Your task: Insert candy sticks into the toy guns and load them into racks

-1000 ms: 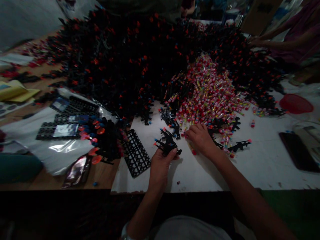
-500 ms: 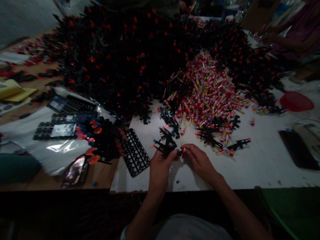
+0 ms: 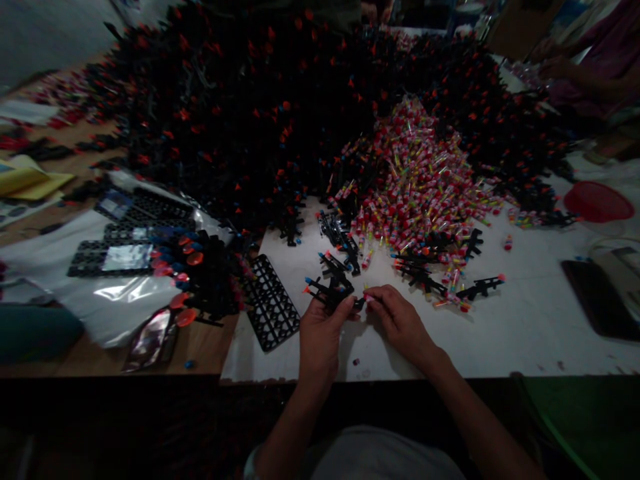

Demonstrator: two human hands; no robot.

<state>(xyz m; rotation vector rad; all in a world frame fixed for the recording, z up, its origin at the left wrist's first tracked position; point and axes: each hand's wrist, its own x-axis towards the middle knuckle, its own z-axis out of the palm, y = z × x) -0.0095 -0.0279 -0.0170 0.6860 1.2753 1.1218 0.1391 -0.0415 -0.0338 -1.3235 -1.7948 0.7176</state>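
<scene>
Toy guns (image 3: 331, 289), a small black bunch with coloured tips, sit in your left hand (image 3: 320, 333), whose grip is closed around them just above the near edge of the white worktop (image 3: 520, 320). Your right hand (image 3: 400, 320) has come back from the candy tube pile (image 3: 420, 180), where it was a second ago, and now pinches a small red-tipped candy tube (image 3: 369, 298) right against the bunch. By my reading, that puts you at the point of fitting the tube to a gun.

Just left of your left hand lies a black grid tray (image 3: 270, 305); further left are more trays in clear plastic bags (image 3: 120, 293). A few loose guns (image 3: 480, 287) lie to the right, a red lid (image 3: 597, 201) and a dark phone (image 3: 600, 303) beyond them. A huge black heap of guns (image 3: 240, 113) fills the far side.

Light is poor: how the tube meets the gun is hidden by your fingers. Another person's arm (image 3: 580, 70) is cut off at far right.
</scene>
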